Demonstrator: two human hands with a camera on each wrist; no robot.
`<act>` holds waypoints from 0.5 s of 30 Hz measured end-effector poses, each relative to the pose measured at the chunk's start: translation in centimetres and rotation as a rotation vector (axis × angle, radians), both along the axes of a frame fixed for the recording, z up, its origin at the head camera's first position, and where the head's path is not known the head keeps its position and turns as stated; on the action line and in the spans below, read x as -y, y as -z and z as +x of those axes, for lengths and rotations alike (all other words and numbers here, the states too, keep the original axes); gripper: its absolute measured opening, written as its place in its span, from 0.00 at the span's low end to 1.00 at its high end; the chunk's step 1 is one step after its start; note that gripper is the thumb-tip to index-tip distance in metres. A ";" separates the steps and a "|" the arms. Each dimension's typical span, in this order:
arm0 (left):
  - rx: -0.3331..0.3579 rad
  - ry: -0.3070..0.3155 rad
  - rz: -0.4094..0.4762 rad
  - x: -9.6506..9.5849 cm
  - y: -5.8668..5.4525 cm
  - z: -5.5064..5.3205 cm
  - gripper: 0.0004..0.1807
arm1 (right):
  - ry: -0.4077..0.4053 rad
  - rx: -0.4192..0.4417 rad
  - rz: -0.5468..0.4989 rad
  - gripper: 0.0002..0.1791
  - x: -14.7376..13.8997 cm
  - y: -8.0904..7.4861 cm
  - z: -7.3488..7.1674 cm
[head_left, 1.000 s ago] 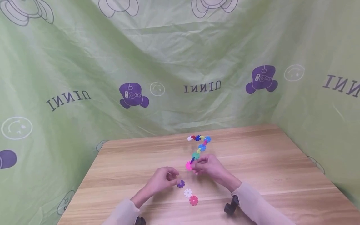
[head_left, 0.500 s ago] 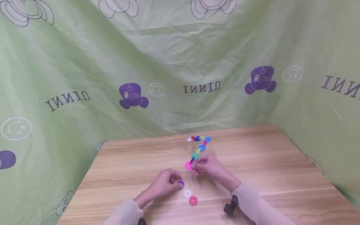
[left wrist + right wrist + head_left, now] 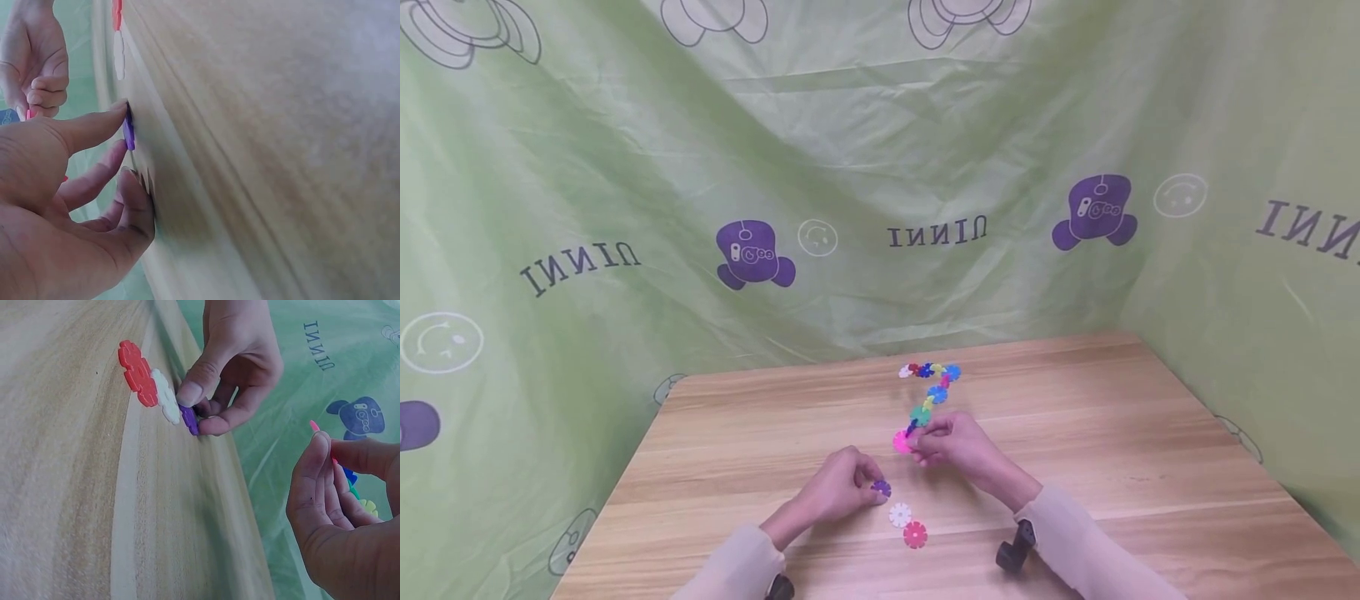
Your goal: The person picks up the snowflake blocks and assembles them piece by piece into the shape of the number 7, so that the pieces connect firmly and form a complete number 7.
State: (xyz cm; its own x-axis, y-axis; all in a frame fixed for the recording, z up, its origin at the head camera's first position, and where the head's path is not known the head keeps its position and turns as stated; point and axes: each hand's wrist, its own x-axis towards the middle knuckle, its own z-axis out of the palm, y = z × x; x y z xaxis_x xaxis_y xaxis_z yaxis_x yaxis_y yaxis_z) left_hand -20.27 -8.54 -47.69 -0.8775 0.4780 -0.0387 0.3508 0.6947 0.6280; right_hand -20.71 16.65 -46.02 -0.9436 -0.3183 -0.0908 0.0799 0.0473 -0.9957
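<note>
Low over the table, my left hand (image 3: 842, 485) pinches a small purple interlocking disc (image 3: 882, 490) with a notched rim. Thumb and index finger grip its opposite edges in the left wrist view, where the purple disc (image 3: 129, 130) shows edge-on. My right hand (image 3: 968, 454) pinches a bright pink interlocking disc (image 3: 901, 442) at the near end of a disc chain (image 3: 921, 415). Green, yellow, blue, red and white pieces make up this chain, which bends left at its far end. The right fingers partly cover the pink disc and a dark blue one beside it.
Between the forearms, a white disc (image 3: 900, 515) and a red disc (image 3: 915, 535) lie on the wooden table (image 3: 760, 408), close together. A black wrist device (image 3: 1017, 546) hangs at the right sleeve. Green printed cloth (image 3: 865, 292) hangs behind and on both sides.
The left hand has moved slightly right and closed its thumb and index finger on the purple disc. The right hand and the chain stay nearly still.
</note>
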 end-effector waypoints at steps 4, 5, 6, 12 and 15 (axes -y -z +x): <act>0.018 -0.006 0.030 -0.2 -0.1 0.0 0.12 | 0.003 0.006 -0.001 0.12 -0.1 0.0 -0.1; 0.028 -0.006 0.043 -0.2 -0.1 0.0 0.12 | 0.005 0.007 0.001 0.12 -0.1 0.0 -0.1; 0.038 -0.005 0.057 -0.3 -0.1 0.1 0.12 | 0.007 0.007 0.003 0.12 -0.1 0.0 -0.1; 0.069 -0.006 0.125 -0.6 -0.1 0.3 0.11 | 0.014 0.001 0.007 0.12 -0.1 -0.1 0.0; 0.068 -0.042 0.144 -0.7 -0.4 0.4 0.10 | 0.014 -0.002 0.011 0.12 -0.1 -0.3 0.0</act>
State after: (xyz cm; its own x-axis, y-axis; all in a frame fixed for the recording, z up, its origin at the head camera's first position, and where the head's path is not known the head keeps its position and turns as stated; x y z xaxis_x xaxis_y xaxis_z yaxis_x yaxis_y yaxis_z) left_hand -19.83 -7.83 -47.30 -0.8944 0.4462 -0.0322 0.2770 0.6089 0.7433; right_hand -20.70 16.75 -45.77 -0.9480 -0.3043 -0.0929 0.0790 0.0576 -0.9952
